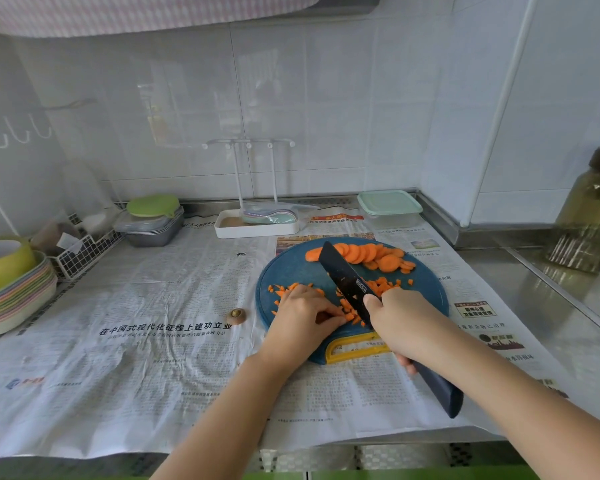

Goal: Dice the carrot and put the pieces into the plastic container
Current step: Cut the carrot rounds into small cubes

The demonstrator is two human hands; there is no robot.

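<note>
Knife (347, 278) points far-left; left hand (302, 313) pinches carrot strips (347, 315).

Knife (347, 282) amid carrot pieces (383, 285), blue board (291, 268)

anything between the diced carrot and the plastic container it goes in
The green lid is on the plastic container, and carrot slices lie between it and the diced carrot.

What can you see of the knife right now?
The knife has a broad black blade with a small pale label and a dark blue handle. The right hand grips it, thumb against the blade. It lies diagonally over the blue cutting board, edge down in diced carrot beside the left hand.
</note>
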